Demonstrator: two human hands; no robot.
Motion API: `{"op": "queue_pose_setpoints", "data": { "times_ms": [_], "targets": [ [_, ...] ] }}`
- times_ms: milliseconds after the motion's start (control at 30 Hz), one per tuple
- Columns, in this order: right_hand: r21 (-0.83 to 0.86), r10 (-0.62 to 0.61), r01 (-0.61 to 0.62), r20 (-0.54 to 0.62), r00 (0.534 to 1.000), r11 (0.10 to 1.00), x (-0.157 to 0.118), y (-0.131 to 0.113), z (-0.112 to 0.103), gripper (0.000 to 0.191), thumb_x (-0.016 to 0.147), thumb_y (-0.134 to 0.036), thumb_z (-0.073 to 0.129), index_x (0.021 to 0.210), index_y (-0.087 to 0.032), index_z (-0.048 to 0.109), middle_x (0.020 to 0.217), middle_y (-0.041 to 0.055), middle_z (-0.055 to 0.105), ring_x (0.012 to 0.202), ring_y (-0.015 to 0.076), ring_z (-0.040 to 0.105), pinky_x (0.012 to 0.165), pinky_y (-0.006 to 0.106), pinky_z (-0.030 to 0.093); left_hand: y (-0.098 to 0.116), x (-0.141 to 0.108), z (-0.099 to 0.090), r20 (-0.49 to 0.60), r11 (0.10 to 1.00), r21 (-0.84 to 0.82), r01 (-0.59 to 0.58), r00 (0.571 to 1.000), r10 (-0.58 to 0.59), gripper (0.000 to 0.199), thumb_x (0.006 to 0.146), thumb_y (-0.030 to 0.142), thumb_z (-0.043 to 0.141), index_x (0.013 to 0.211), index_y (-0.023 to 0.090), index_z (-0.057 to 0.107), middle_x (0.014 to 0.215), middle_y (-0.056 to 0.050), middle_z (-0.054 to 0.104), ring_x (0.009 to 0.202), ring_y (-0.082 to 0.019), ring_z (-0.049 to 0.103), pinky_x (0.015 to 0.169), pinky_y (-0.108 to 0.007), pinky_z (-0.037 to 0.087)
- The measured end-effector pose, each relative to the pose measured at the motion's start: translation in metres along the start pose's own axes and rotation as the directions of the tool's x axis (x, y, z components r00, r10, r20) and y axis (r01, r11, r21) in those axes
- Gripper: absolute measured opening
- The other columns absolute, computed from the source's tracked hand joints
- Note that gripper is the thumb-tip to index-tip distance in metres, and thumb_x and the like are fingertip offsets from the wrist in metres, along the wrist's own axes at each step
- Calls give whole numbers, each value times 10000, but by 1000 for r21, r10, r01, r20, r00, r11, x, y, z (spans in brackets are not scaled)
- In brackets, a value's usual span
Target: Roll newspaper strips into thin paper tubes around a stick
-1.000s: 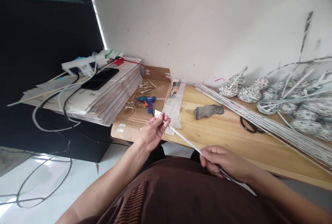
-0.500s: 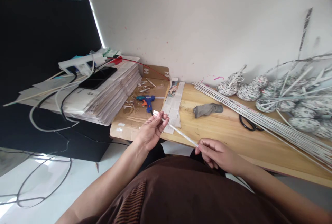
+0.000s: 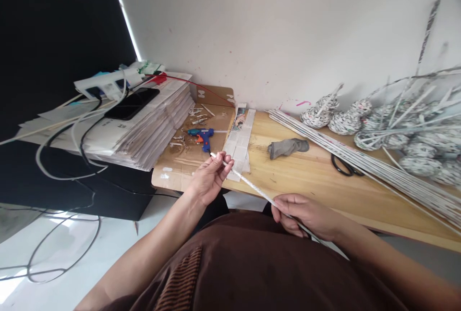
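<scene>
Craft workspace — glue gun (image 3: 205,137), paper rods (image 3: 360,165)

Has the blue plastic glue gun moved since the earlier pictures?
No: the blue plastic glue gun keeps its place on the brown cardboard sheet, left of the pale printed paper strips.

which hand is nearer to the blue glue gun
Left. The left hand, pinching the thin white rod, is just on the near side of the glue gun; the right hand, farther along the rod, is off to the gun's right, nearer the body.
</scene>
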State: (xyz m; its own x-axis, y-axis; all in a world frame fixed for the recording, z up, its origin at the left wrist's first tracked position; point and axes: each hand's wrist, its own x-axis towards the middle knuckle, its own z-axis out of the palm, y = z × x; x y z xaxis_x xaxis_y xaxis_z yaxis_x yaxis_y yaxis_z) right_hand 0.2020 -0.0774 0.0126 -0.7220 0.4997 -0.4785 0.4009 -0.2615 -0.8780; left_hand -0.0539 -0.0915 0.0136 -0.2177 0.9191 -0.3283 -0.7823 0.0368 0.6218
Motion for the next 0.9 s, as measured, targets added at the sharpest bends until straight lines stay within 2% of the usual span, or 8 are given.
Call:
{"op": "queue_pose_setpoints", "data": {
  "times_ms": [33,167,333,500,567,633,733,900],
  "targets": [
    [24,2,-3,12,1000,1000,1,0,0,469,929,-591,371,853,-168,561,531,-55,400,439,89,389,455,219,338,0,-1,1,1,1000,-2,-1,1000,1,115,882,102,564,823,90,662,772,-51,676,747,-111,693,712,-165,588],
    [-142,-138,111,-192,972,984,5,-2,3,415,911,-567,460,890,-172,585,610,-31,480,511,91,442,499,218,351,0,-2,1,5,1000,4,7,1000,-7,91,871,105,584,831,88,664,795,-67,685,776,-130,701,722,-178,594],
    [45,-73,76,-63,995,996,7,-4,5,453,939,-575,357,905,-169,555,524,-72,344,421,87,336,447,232,307,0,2,-3,26,1000,20,18,999,-19,94,876,186,601,839,116,651,801,-51,680,781,-144,707,649,-177,595],
    [-461,-333,183,-268,904,868,7,-8,8,349,911,-521,492,877,-192,603,679,-7,505,617,120,448,575,243,339,-2,4,-3,0,999,11,-31,1000,31,164,904,240,562,823,119,636,765,-42,671,785,-138,701,740,-225,600],
    [-339,-238,157,-210,948,927,8,-9,7,394,933,-537,431,895,-186,606,607,-26,461,544,107,419,531,237,325,-2,4,-2,-4,999,2,-42,999,42,189,915,234,544,814,106,639,747,-42,666,747,-119,691,753,-219,597],
    [-59,-91,87,-61,994,994,9,-8,4,439,940,-557,390,913,-170,594,528,-59,393,446,87,367,465,225,303,0,4,-1,-2,999,-2,-47,999,47,208,926,219,519,809,97,640,730,-39,659,708,-105,682,724,-198,596],
    [205,-26,8,85,996,979,10,-7,0,425,916,-550,458,893,-150,597,494,-76,377,407,71,355,429,208,301,4,4,1,-8,998,-7,-56,998,56,216,933,214,502,816,96,640,717,-35,650,700,-101,681,700,-179,592],
    [115,16,-20,40,999,993,12,-6,-3,389,881,-523,548,860,-143,627,501,-53,472,420,60,386,437,188,332,8,3,1,2,998,13,-66,998,66,187,919,223,532,834,102,645,728,-38,655,720,-110,687,696,-181,591]
  ]
}}
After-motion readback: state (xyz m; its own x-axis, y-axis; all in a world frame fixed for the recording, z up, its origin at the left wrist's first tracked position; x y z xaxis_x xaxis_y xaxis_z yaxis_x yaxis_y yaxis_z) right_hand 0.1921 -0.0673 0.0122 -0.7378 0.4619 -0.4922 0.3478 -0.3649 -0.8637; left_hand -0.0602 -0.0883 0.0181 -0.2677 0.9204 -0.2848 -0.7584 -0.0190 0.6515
